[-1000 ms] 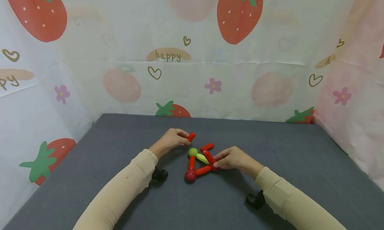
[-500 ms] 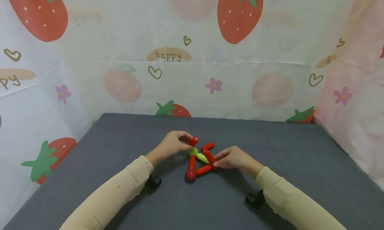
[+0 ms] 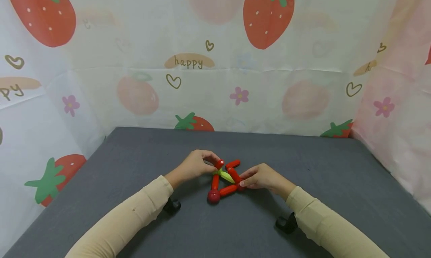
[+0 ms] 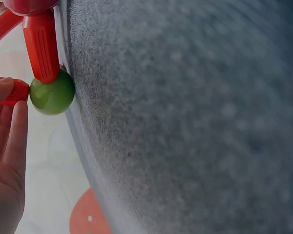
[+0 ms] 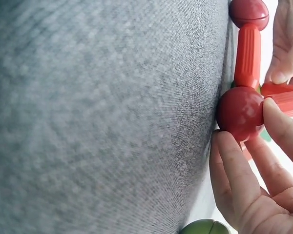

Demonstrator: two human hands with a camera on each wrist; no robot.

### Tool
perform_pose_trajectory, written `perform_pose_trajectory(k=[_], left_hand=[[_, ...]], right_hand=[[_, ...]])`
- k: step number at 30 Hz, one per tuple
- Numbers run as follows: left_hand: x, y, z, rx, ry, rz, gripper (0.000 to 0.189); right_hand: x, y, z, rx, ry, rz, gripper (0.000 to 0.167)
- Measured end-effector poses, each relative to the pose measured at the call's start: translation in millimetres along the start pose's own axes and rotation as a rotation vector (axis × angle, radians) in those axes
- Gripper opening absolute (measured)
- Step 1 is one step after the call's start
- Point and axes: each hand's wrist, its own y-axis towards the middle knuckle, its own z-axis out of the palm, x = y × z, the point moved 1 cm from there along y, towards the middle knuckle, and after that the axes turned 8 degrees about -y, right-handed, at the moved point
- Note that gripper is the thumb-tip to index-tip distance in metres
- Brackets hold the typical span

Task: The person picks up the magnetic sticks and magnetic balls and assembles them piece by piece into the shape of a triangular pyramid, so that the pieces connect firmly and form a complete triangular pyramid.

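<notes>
My left hand (image 3: 195, 164) pinches a short red stick (image 3: 220, 163) between thumb and fingers. In the left wrist view, that stick's end meets a green ball (image 4: 52, 100), which joins another red stick (image 4: 41, 48). My right hand (image 3: 264, 180) grips a dark red ball (image 5: 239, 114) at the right corner of the toy frame. A raised red stick (image 3: 234, 175) slants up from this ball. One red stick (image 3: 228, 191) links it to the near dark red ball (image 3: 213, 196), and a yellow-green stick (image 3: 227, 177) runs along the third side.
Behind the frame is a further red stick (image 3: 233, 164); whether it is attached I cannot tell. Part of another green ball (image 5: 205, 227) shows at the right wrist view's lower edge. A dark grey table (image 3: 303, 157) lies below, with a strawberry-print cloth (image 3: 269, 78) behind.
My left hand has moved right and a little down, bringing its red stick from above and beside the green ball onto it. My right hand has stayed on the dark red ball.
</notes>
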Motion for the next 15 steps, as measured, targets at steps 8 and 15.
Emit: perform_pose_trajectory(k=[8,15], left_hand=[[-0.4,2.8,1.0,0.020,0.002,0.006,0.021],[-0.5,2.5,0.7,0.046,0.039,0.030,0.020]], right_hand=[[-0.6,1.2,-0.5,0.005,0.008,0.003,0.036],[-1.4,1.7,-1.0,0.005,0.011,0.007,0.034]])
